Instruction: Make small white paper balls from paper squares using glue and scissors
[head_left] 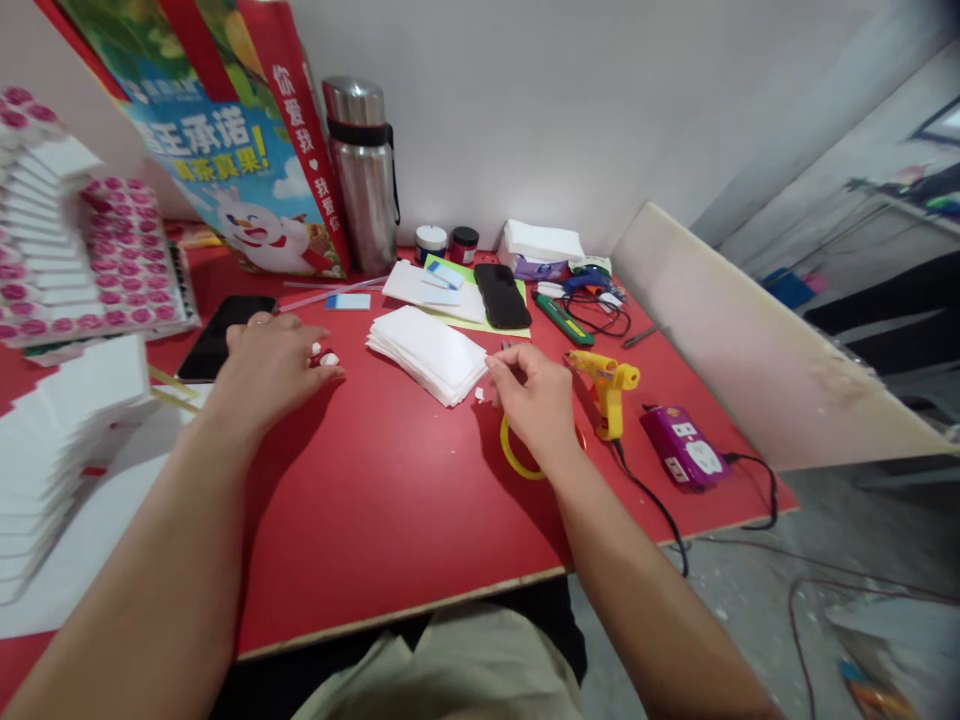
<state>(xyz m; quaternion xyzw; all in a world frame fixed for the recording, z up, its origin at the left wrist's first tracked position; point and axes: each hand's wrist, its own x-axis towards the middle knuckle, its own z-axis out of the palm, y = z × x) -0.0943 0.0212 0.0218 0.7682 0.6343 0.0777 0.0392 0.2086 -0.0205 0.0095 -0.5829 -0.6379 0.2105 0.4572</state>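
My left hand (pixel 271 366) rests palm down on the red table (pixel 390 500), fingers curled over small white pieces (pixel 328 358) at the fingertips. My right hand (pixel 531 398) hovers just right of a stack of white foam sheets (pixel 429 352), thumb and fingers pinched on scissors whose metal tips (pixel 505 346) poke out above the fingers and whose yellow handle loop (pixel 516 458) hangs below the palm. A tiny white scrap (pixel 478 394) lies beside the stack.
A yellow glue gun (pixel 607 385) and purple power strip (pixel 684 445) lie right of my right hand. Two black phones (pixel 217 335) (pixel 502 295), a steel flask (pixel 364 170), a red printed bag (pixel 240 140), pink-dotted white trays (pixel 120 260) and stacked white pieces (pixel 67 430) ring the table.
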